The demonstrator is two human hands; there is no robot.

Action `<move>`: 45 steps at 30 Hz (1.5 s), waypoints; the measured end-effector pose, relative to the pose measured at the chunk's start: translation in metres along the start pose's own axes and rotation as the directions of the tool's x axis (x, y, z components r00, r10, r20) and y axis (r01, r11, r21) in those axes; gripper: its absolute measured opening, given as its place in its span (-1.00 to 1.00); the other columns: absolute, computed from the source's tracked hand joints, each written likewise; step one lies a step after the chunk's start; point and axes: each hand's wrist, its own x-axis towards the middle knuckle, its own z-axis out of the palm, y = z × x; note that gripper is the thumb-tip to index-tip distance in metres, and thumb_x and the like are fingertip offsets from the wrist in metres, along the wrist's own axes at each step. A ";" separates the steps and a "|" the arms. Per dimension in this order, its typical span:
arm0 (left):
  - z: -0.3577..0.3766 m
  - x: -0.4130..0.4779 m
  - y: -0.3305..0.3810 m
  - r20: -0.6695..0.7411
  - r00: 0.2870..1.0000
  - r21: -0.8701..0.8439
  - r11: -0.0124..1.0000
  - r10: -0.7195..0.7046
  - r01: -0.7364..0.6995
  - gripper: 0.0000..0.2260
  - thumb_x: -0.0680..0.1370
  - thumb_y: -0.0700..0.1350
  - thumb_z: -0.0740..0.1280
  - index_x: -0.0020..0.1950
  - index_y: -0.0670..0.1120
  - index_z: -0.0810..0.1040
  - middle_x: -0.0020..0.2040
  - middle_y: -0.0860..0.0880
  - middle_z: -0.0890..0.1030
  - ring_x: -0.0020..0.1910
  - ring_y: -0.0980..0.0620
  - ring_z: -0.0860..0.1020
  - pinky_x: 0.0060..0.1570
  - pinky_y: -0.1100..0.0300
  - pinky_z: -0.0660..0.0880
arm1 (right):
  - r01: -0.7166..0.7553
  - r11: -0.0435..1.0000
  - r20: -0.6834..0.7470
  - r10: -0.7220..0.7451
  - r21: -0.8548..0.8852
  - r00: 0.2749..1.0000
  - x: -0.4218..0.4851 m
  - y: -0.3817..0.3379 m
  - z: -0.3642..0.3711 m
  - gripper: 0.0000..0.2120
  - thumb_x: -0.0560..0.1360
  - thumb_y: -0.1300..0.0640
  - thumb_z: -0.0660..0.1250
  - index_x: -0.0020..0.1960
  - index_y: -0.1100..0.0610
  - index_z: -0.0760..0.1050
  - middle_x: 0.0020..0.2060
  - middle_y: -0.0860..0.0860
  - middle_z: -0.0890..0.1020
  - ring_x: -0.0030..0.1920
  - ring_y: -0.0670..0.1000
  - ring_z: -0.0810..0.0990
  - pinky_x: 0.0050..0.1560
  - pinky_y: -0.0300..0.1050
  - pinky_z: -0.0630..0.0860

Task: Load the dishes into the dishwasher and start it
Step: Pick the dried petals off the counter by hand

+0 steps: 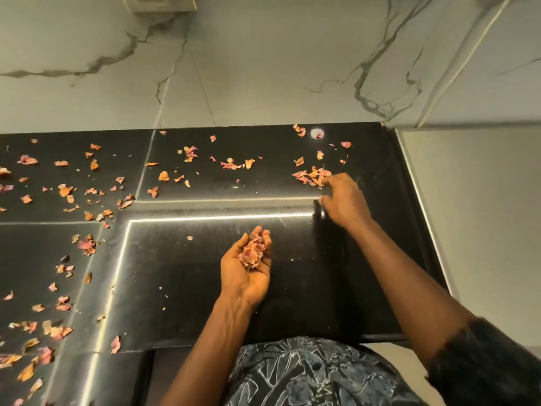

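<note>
I see the left hand (248, 268) palm up over the black counter (190, 288), fingers curled into a cup w/ a heap of petals (252, 253) in it. The right hand (342, 200) reaches to the back right, fingertips at a petal cluster (311, 175), but they're blurred, so I can't tell if they pinch anything. Loose petals (64, 190) lie scattered across the left side & along the marble wall (263, 68); dishes & dishwasher: can't tell where from this view.
</note>
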 end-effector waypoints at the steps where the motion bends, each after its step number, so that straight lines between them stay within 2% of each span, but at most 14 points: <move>1: 0.003 0.003 -0.001 -0.006 1.000 0.008 1.000 -0.007 0.007 -0.76 0.63 -0.20 0.21 0.12 -0.32 0.60 0.00 -0.23 0.65 -0.08 -0.10 0.66 -0.16 0.15 0.67 | 0.000 0.999 0.010 0.001 -0.036 1.000 0.011 0.003 0.004 -0.66 0.54 0.23 0.41 0.31 0.13 0.54 0.25 0.10 0.52 0.19 0.13 0.56 0.25 0.03 0.50; 5: 0.015 0.017 -0.006 -0.002 0.999 0.030 0.998 -0.048 0.048 -0.76 0.63 -0.20 0.22 0.12 -0.32 0.60 -0.03 -0.23 0.66 -0.10 -0.09 0.67 -0.17 0.15 0.67 | 0.099 0.986 0.040 -0.095 -0.134 0.995 0.031 0.004 0.017 -0.75 0.56 0.29 0.32 0.21 0.12 0.56 0.18 0.11 0.53 0.15 0.17 0.53 0.15 0.10 0.54; 9: 0.019 0.027 -0.011 -0.009 0.997 0.021 0.997 -0.077 0.078 -0.75 0.63 -0.19 0.23 0.14 -0.33 0.60 -0.01 -0.25 0.65 -0.11 -0.10 0.67 -0.17 0.15 0.66 | 0.169 0.972 0.018 -0.168 -0.161 0.986 0.019 0.009 0.030 -0.84 0.53 0.32 0.28 -0.04 0.17 0.62 -0.05 0.12 0.60 -0.04 0.17 0.57 -0.07 0.13 0.56; 12: 0.016 0.036 -0.009 -0.004 0.995 0.018 0.995 -0.097 0.097 -0.75 0.63 -0.19 0.23 0.15 -0.33 0.59 0.01 -0.26 0.65 -0.11 -0.11 0.68 -0.16 0.13 0.67 | 0.107 0.993 -0.024 -0.108 -0.048 0.994 0.002 0.014 0.035 -0.87 0.51 0.30 0.31 -0.14 0.16 0.62 -0.17 0.05 0.60 -0.15 0.10 0.58 -0.12 0.12 0.57; 16: 0.015 0.053 -0.013 -0.025 0.994 0.026 0.994 -0.107 0.108 -0.73 0.63 -0.18 0.22 0.15 -0.35 0.58 0.04 -0.29 0.65 -0.01 -0.16 0.67 -0.05 0.07 0.67 | -0.058 0.965 -0.069 0.078 0.254 0.995 -0.017 0.004 0.021 -0.84 0.50 0.28 0.42 -0.07 0.05 0.69 -0.18 -0.18 0.62 -0.16 -0.19 0.59 0.00 -0.21 0.59; 19: 0.020 0.063 -0.018 0.007 0.992 0.052 0.991 -0.125 0.125 -0.72 0.63 -0.17 0.21 0.15 -0.35 0.57 0.07 -0.30 0.64 0.05 -0.19 0.65 0.08 0.01 0.63 | 0.037 0.940 -0.057 -0.018 0.339 0.998 -0.043 -0.022 0.006 -0.83 0.49 0.30 0.42 -0.04 0.06 0.70 -0.15 -0.17 0.65 -0.12 -0.19 0.60 -0.02 -0.24 0.57; 23: 0.034 0.072 -0.029 0.013 0.990 0.139 0.981 -0.141 0.138 -0.74 0.63 -0.14 0.18 0.05 -0.27 0.60 -0.05 -0.20 0.68 -0.09 -0.10 0.68 -0.06 0.07 0.63 | 0.231 0.940 0.051 -0.251 0.251 0.967 -0.060 -0.046 0.000 -0.72 0.52 0.30 0.32 0.14 0.07 0.66 0.01 -0.04 0.66 0.02 -0.08 0.60 0.09 -0.22 0.53; 27: 0.040 0.071 -0.028 0.017 0.992 0.070 0.989 -0.128 0.127 -0.71 0.63 -0.18 0.18 0.04 -0.37 0.60 -0.03 -0.28 0.66 -0.02 -0.17 0.66 -0.08 0.06 0.67 | 0.141 0.976 -0.081 -0.129 0.164 0.988 -0.010 -0.029 -0.010 -0.71 0.54 0.29 0.29 0.20 0.10 0.65 0.08 0.01 0.66 0.07 -0.06 0.60 0.18 -0.11 0.56; 30: 0.036 0.067 -0.023 0.019 0.994 0.067 0.992 -0.109 0.107 -0.71 0.63 -0.18 0.19 0.05 -0.37 0.61 -0.03 -0.28 0.67 -0.04 -0.15 0.67 -0.12 0.08 0.67 | 0.039 0.994 -0.015 -0.038 0.098 0.999 0.038 -0.018 -0.001 -0.75 0.53 0.26 0.32 0.15 0.07 0.66 0.07 0.02 0.67 0.06 0.01 0.63 0.18 0.05 0.58; 34: 0.033 0.064 -0.017 0.019 0.996 0.068 0.994 -0.087 0.085 -0.71 0.64 -0.17 0.19 0.07 -0.36 0.60 -0.05 -0.27 0.67 -0.09 -0.13 0.68 -0.18 0.11 0.66 | 0.164 0.979 0.202 -0.138 -0.120 0.970 0.054 -0.024 0.028 -0.70 0.54 0.24 0.34 0.26 0.08 0.59 0.18 0.06 0.58 0.19 0.14 0.55 0.21 0.13 0.54; 36: 0.033 0.063 -0.014 0.029 0.997 0.066 0.995 -0.078 0.076 -0.71 0.64 -0.17 0.19 0.08 -0.36 0.60 -0.04 -0.28 0.66 -0.10 -0.12 0.67 -0.19 0.12 0.65 | 0.228 0.952 0.161 -0.198 -0.203 0.967 0.043 -0.021 0.041 -0.70 0.56 0.24 0.34 0.29 0.14 0.55 0.22 0.08 0.51 0.19 0.15 0.52 0.16 0.17 0.55; 39: 0.031 0.063 -0.009 0.046 0.997 0.050 0.997 -0.054 0.051 -0.71 0.63 -0.16 0.20 0.09 -0.37 0.59 -0.05 -0.28 0.65 -0.13 -0.12 0.66 -0.20 0.12 0.65 | 0.289 0.931 0.058 -0.283 -0.224 0.957 0.019 -0.008 0.053 -0.84 0.58 0.28 0.28 0.10 0.22 0.59 0.11 0.11 0.51 0.03 0.15 0.53 -0.05 0.13 0.57; 42: 0.026 0.065 -0.008 0.043 0.998 0.021 0.999 -0.039 0.038 -0.71 0.64 -0.16 0.21 0.12 -0.37 0.58 -0.04 -0.28 0.64 -0.13 -0.11 0.66 -0.20 0.13 0.65 | 0.317 0.926 0.045 -0.314 -0.206 0.948 0.003 0.001 0.054 -0.84 0.53 0.37 0.27 -0.05 0.22 0.61 -0.11 0.10 0.54 -0.14 0.13 0.54 -0.17 0.13 0.55; 45: 0.021 0.064 -0.011 0.042 0.998 0.024 0.999 -0.048 0.047 -0.72 0.64 -0.16 0.21 0.08 -0.36 0.60 -0.05 -0.26 0.65 -0.12 -0.11 0.67 -0.20 0.12 0.65 | 0.286 0.951 0.073 -0.279 -0.114 0.958 -0.012 0.002 0.045 -0.85 0.51 0.34 0.32 -0.08 0.19 0.65 -0.15 0.06 0.60 -0.13 0.07 0.57 -0.07 0.07 0.58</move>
